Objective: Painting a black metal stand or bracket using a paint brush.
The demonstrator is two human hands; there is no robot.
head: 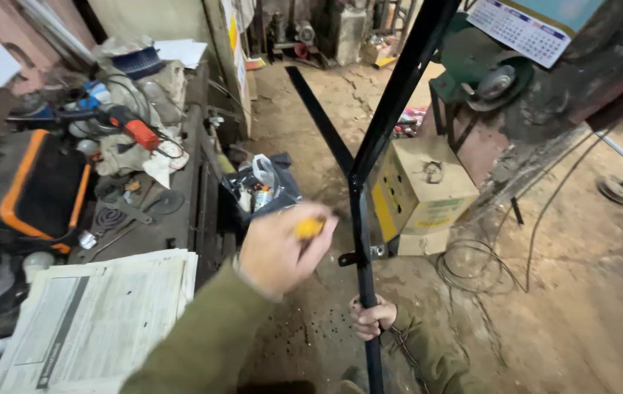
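Workshop; fingers (293, 241) seemingly around yellow handle (309, 228).

- Left hand (277, 250): bare, no glove, ring or watch showing.
- Left arm: long olive-green cloth sleeve, ending in a snug cuff at the wrist.
- Right hand (371, 316): bare, with matching olive-green sleeve, creased.

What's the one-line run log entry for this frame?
left hand: raised, shut on yellow tool | right hand: grip on black metal frame upright | workbench left, cardboard box behind
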